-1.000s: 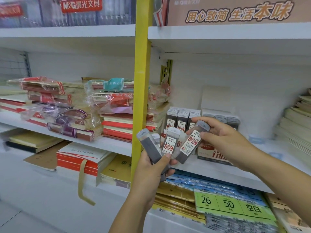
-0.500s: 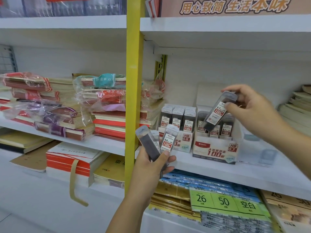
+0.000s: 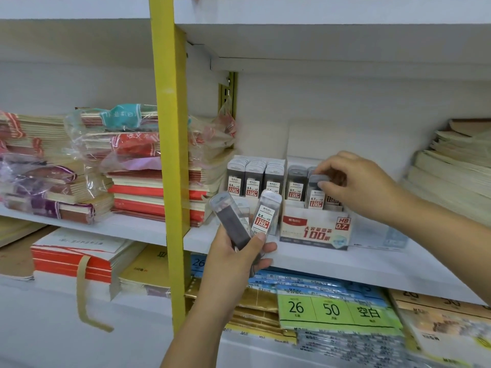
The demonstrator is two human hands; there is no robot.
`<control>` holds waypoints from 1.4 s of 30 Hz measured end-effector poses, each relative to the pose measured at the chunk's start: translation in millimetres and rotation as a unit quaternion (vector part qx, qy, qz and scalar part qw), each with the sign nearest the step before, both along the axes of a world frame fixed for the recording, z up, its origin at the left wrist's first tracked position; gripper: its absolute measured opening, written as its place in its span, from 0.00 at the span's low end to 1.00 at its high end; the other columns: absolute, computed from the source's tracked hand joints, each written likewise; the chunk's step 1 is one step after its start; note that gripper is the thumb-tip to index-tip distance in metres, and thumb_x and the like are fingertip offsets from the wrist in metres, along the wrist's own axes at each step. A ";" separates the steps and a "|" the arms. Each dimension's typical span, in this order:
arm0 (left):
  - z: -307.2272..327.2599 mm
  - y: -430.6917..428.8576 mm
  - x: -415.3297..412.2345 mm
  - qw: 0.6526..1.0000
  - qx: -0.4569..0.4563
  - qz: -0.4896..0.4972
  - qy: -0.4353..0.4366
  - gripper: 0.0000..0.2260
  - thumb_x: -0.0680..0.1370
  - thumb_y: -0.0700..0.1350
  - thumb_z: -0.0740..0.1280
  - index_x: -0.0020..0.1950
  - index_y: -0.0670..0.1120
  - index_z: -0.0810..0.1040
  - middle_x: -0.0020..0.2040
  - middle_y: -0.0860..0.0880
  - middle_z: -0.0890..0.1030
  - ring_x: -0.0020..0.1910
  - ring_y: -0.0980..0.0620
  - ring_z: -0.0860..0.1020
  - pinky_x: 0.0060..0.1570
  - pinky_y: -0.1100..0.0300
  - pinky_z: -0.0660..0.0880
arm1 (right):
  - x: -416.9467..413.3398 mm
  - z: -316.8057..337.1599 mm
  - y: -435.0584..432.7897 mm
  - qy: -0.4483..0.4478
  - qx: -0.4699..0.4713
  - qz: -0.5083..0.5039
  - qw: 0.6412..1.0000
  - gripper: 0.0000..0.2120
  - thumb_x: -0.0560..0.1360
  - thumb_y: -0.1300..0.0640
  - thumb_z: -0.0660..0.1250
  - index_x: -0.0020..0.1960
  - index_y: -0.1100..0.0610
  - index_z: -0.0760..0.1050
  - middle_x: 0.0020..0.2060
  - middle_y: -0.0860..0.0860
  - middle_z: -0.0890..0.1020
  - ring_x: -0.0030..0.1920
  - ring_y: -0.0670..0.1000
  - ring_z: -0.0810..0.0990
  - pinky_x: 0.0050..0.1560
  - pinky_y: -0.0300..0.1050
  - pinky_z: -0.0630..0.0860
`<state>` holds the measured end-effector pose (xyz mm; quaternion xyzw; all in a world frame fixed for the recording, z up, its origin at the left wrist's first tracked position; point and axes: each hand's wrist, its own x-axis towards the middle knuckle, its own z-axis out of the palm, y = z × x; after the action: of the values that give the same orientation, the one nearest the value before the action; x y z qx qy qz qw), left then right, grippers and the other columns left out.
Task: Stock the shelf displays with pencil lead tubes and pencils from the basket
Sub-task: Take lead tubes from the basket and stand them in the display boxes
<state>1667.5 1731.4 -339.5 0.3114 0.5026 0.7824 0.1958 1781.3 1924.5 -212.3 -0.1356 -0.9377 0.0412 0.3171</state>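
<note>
My left hand [image 3: 236, 258] grips a fan of pencil lead tubes [image 3: 248, 219] in front of the middle shelf; one faces me with a 0.5 HB label, another shows its dark back. My right hand [image 3: 356, 181] pinches the grey cap of a 0.7 lead tube [image 3: 316, 193] that stands upright in the white 0.7 HB display box [image 3: 316, 232], beside other tubes in that box. Left of it stands a 0.5 display box [image 3: 252, 181] packed with rows of tubes. No basket or pencils are in view.
A yellow upright post [image 3: 170, 155] splits the shelving. Wrapped notebook stacks [image 3: 114, 160] fill the left bay. Paper stacks [image 3: 457, 168] lie at far right. Filler-paper packs with a green 26/50 label [image 3: 332, 310] sit below the white shelf board [image 3: 345, 264].
My right hand carried the 0.7 tube from my left hand's bunch up to the 0.7 box and lowered it upright into the box. My left hand stayed in place with its tubes.
</note>
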 end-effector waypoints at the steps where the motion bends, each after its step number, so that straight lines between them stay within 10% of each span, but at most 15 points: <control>1: 0.0 0.0 -0.5 1.000 0.000 -0.001 -0.001 0.13 0.80 0.42 0.69 0.62 0.54 0.75 0.51 0.56 0.86 0.49 0.50 0.86 0.40 0.61 0.82 | -1.6 -1.7 0.9 -0.002 0.025 -0.014 1.000 0.09 0.76 0.55 0.68 0.55 0.46 0.77 0.48 0.44 0.75 0.47 0.44 0.74 0.47 0.39 0.71; 9: 2.1 -4.7 0.2 0.999 -0.009 -0.030 -0.010 0.15 0.79 0.44 0.70 0.63 0.56 0.73 0.52 0.57 0.86 0.51 0.49 0.86 0.44 0.56 0.84 | 4.6 -8.3 -11.4 0.043 0.093 -0.068 0.992 0.17 0.77 0.53 0.65 0.65 0.52 0.77 0.48 0.46 0.72 0.50 0.46 0.69 0.48 0.42 0.69; 13: 5.1 -8.6 5.4 0.998 -0.019 -0.056 0.011 0.13 0.79 0.46 0.70 0.63 0.55 0.73 0.53 0.56 0.86 0.53 0.49 0.86 0.50 0.51 0.84 | 7.1 -16.4 -53.4 0.047 -0.086 0.067 0.993 0.14 0.75 0.48 0.65 0.60 0.41 0.75 0.43 0.38 0.79 0.41 0.40 0.77 0.38 0.30 0.72; 20: 4.7 -13.6 11.0 0.996 -0.018 -0.083 0.004 0.14 0.79 0.44 0.71 0.64 0.53 0.76 0.57 0.52 0.85 0.56 0.49 0.84 0.53 0.48 0.82 | 2.0 -26.5 -75.4 0.026 -0.357 0.150 0.922 0.09 0.78 0.59 0.67 0.56 0.48 0.76 0.41 0.49 0.86 0.33 0.46 0.82 0.37 0.43 0.78; 32: 3.4 -37.7 -18.8 0.995 -0.087 0.046 -0.003 0.12 0.84 0.52 0.61 0.52 0.44 0.76 0.27 0.52 0.76 0.25 0.55 0.73 0.26 0.65 0.71 | -38.4 9.5 -76.1 0.117 -0.159 0.162 0.967 0.09 0.78 0.55 0.66 0.50 0.40 0.71 0.42 0.45 0.84 0.43 0.42 0.83 0.43 0.45 0.82; 42: 9.9 -60.3 -35.3 0.997 -0.061 0.049 -0.005 0.06 0.85 0.47 0.59 0.58 0.53 0.75 0.40 0.50 0.85 0.30 0.56 0.79 0.28 0.65 0.74 | -87.8 12.7 -89.2 0.188 -0.086 0.173 0.963 0.09 0.79 0.57 0.63 0.53 0.43 0.69 0.40 0.44 0.81 0.40 0.41 0.79 0.36 0.38 0.76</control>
<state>1632.2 1671.1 -329.6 0.2700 0.5633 0.7604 0.1778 1693.4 1835.3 -199.6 0.0120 -0.8632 0.2003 0.4632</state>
